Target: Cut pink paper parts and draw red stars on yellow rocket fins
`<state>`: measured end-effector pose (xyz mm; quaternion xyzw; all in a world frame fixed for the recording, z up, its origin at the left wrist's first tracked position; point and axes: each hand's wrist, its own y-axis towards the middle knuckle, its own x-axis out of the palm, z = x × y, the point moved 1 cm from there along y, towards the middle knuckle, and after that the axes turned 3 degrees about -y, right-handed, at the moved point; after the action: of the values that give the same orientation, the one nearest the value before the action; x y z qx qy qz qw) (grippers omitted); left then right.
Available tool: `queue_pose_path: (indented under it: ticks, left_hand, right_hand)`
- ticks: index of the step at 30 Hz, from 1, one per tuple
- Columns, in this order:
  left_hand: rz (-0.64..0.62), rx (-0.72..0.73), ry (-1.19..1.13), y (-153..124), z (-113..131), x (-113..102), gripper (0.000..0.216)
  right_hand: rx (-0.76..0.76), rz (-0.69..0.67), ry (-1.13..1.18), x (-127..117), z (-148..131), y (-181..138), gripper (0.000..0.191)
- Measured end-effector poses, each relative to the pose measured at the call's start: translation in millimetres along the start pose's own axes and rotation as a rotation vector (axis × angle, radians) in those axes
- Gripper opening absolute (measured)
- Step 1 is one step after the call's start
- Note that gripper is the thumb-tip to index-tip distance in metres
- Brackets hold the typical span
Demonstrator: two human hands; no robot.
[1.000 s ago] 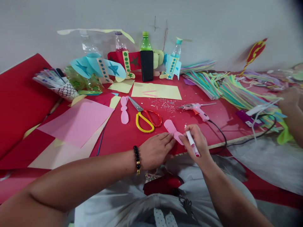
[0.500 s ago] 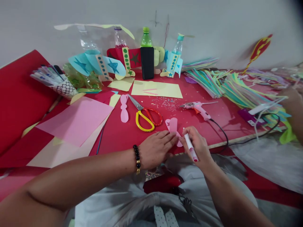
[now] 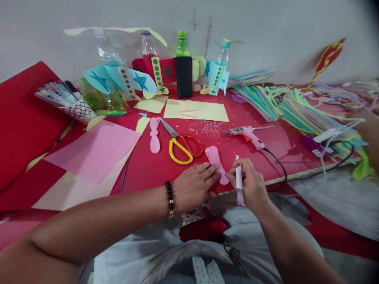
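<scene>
My left hand point(image 3: 197, 182) lies with its fingers stretched flat over the lower left edge of a pink paper cutout point(image 3: 214, 156). The cutout has rounded ends and a narrow waist and lies on the red table near its front edge. My right hand point(image 3: 251, 181) is closed around a white marker point(image 3: 239, 179), its tip pointing away from me, just right of the cutout. A matching pink cutout point(image 3: 154, 136) rests farther left. Beside it are scissors point(image 3: 185, 146) with one yellow and one red handle, their blades touching or close to that cutout.
A pink glue gun point(image 3: 247, 134) with a black cord lies at right. Decorated bottles stand along the wall, with a black phone-like slab point(image 3: 184, 77) among them. Pink sheets point(image 3: 97, 150) and a pen holder point(image 3: 79, 110) are at left. Pipe cleaners point(image 3: 257, 100) and another person's arm point(image 3: 367, 126) are at right.
The cutout's upper part, curled up earlier, now lies flatter. My right hand has shifted slightly right, and the marker has turned more upright in view.
</scene>
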<state>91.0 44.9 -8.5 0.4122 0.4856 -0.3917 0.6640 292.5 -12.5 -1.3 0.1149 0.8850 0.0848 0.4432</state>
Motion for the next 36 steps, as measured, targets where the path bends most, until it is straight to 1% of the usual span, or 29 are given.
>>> queue_pose_path:
  ticks: [2, 4, 5, 7, 9, 12, 15, 19, 22, 23, 26, 28, 31, 34, 36]
  left_hand:
    - [0.002, 0.000, -0.003, -0.1, -0.3, -0.4, 0.058]
    - [0.003, -0.014, -0.010, -0.3, -0.6, -1.1, 0.058]
    - [-0.002, -0.021, -0.015, -0.4, -0.8, -1.5, 0.059]
    - [-0.017, -0.027, -0.022, -0.4, -1.5, -2.7, 0.059]
    - [-0.034, -0.027, -0.024, -0.1, -2.6, -4.1, 0.059]
    - [-0.054, -0.015, -0.019, 0.5, -4.3, -7.0, 0.057]
    - [-0.063, -0.009, 0.005, 0.4, -3.7, -10.1, 0.057]
    - [-0.053, -0.020, 0.055, -1.0, 0.8, -13.5, 0.060]
    - [-0.070, -0.015, 0.052, -1.7, 3.6, -15.5, 0.060]
    - [-0.074, -0.015, 0.051, -1.7, 3.8, -16.3, 0.059]
    - [-0.074, -0.028, 0.046, -1.4, 1.9, -18.8, 0.059]
    - [-0.073, -0.045, 0.039, -1.2, -0.3, -19.9, 0.062]
    - [-0.077, -0.071, 0.028, -1.2, -2.5, -20.3, 0.066]
    - [-0.085, -0.077, 0.018, -1.4, -2.1, -19.9, 0.066]
    - [-0.089, -0.073, 0.015, -1.4, -1.3, -19.6, 0.066]
  right_hand:
    - [-0.029, 0.054, 0.010, -0.6, 0.4, -0.9, 0.020]
    - [-0.121, 0.086, 0.023, -0.9, 1.1, -1.3, 0.020]
    - [-0.183, 0.079, 0.035, -0.7, 1.8, -1.1, 0.021]
    - [-0.306, 0.023, 0.045, 0.0, 4.0, 0.5, 0.022]
    - [-0.388, -0.047, 0.015, 0.7, 6.4, 3.3, 0.020]
    - [-0.434, -0.104, -0.038, 1.0, 8.7, 8.1, 0.018]
    - [-0.452, -0.113, -0.071, 2.4, 10.0, 10.6, 0.019]
    - [-0.438, -0.104, -0.079, 5.7, 12.8, 10.0, 0.020]
    - [-0.392, -0.082, -0.017, 4.4, 12.6, 9.0, 0.021]
    - [-0.352, -0.066, 0.027, 2.7, 11.6, 9.1, 0.021]
    - [-0.165, -0.029, 0.224, -2.8, 7.5, 11.9, 0.016]
    - [-0.087, -0.015, 0.337, -4.1, 5.3, 15.2, 0.016]
    - [-0.056, 0.014, 0.398, -1.6, 5.5, 20.4, 0.021]
    - [-0.029, 0.011, 0.386, 1.3, 7.7, 22.8, 0.017]
    - [-0.049, 0.004, 0.341, 0.9, 7.4, 23.0, 0.011]
